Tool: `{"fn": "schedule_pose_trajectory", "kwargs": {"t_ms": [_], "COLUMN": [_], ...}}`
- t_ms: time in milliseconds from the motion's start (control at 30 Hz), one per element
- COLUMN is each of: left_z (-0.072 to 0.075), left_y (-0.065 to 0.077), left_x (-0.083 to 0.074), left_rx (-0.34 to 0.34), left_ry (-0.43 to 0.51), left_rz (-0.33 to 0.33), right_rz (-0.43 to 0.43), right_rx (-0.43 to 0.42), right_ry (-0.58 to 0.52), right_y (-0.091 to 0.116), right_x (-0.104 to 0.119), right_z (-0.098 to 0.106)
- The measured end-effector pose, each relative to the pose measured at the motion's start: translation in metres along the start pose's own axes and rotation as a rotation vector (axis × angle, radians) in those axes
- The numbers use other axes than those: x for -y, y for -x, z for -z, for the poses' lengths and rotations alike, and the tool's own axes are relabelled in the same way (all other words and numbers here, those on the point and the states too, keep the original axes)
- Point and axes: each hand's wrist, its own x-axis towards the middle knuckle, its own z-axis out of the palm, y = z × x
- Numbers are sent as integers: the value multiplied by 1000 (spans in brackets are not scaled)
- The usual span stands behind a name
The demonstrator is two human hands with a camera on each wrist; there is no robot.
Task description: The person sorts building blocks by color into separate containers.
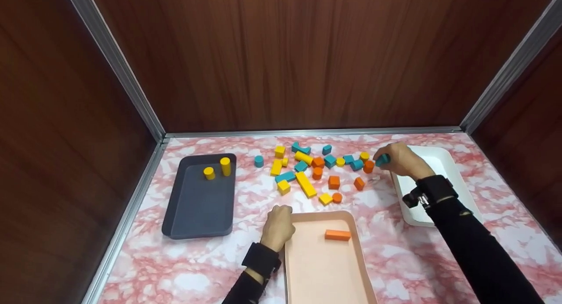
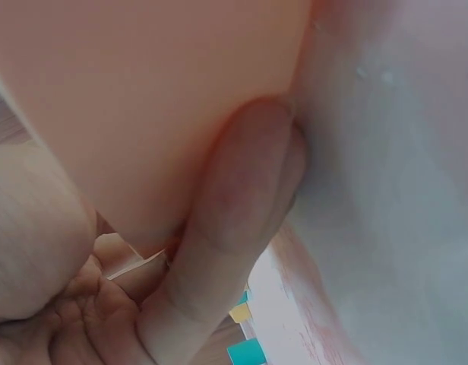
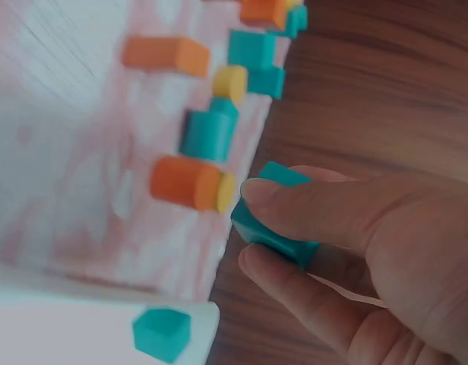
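mostly pink-marbled tabletop [image 1: 140,269], brown panels [image 1: 285,62]

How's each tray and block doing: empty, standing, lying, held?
Dark grey tray: not empty.
Taller yellow cylinder: upright inside it.
Shorter yellow cylinder: also upright there.
Peach tray: not empty, edge gripped by the left hand.
Orange block: lying inside it.
White tray: not empty, a teal block inside.
Other teal block: pinched by fingers of the right hand.
Loose blocks: scattered.

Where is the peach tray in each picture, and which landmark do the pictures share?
Head: peach tray at bottom, just right of centre, left hand gripping it.
Left wrist: peach tray fills the upper left.
Right wrist: not in it.
Shared landmark: teal blocks, in all three.
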Motion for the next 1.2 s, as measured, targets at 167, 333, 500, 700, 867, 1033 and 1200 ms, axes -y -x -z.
{"fn": "schedule_pose_trajectory", "kwargs": {"t_ms": [167,333,500,700,867,1033,1200], "left_z": [-1,0,0,-2,-4,-4,-4], "left_y": [0,-3,-3,-1,0,1,1], "left_x": [1,2,3,4,5,4,2], "left_rx": [-13,-20,-24,-23,-12,6,-12], "left_ry": [-2,-4,-10,6,19,24,14], "left_rz": [-10,-18,-11,10,24,47,23], "right_rz": [-67,-156,-198,-261,-309,-322,-308], "right_rx": [-46,-78,-124,-152,-99,-68,-37], "right_ry": [4,-13,-48,-80,-72,-52,-31], "right_y": [0,3,8,13,15,15,13], "right_x": [-14,-32,-55,-84,-104,-117,-125], "right_z": [16,26,28,24,17,7,-2]}}
